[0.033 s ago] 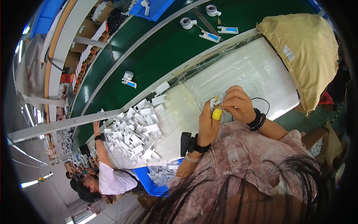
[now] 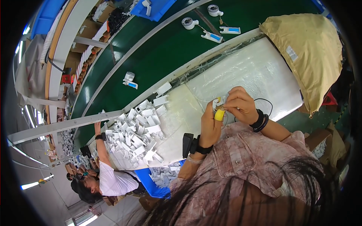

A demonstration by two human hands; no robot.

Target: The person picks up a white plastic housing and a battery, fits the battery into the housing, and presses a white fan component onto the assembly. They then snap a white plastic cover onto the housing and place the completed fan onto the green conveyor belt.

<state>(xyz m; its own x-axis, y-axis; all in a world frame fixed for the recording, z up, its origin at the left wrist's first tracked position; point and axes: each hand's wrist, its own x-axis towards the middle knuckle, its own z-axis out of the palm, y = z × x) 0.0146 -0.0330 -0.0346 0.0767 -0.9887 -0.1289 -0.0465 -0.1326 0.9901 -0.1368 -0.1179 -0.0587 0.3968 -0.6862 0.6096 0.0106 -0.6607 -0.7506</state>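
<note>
Co-worker's arm (image 2: 102,150) shifted slightly; left hand (image 2: 209,126), right hand (image 2: 243,107) pinching one small part (image 2: 218,104).

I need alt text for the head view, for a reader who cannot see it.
A person's left hand and right hand hold a small, partly hidden item at their fingertips, above a plastic-covered table. At left lies a heap of white parts; beyond is a green belt. A co-worker sits or stands farther left.

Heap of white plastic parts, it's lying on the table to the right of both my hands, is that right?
Not quite: the side is wrong. The head view shows the heap of white plastic parts lying on the table to the left of both your left hand and right hand.
</note>
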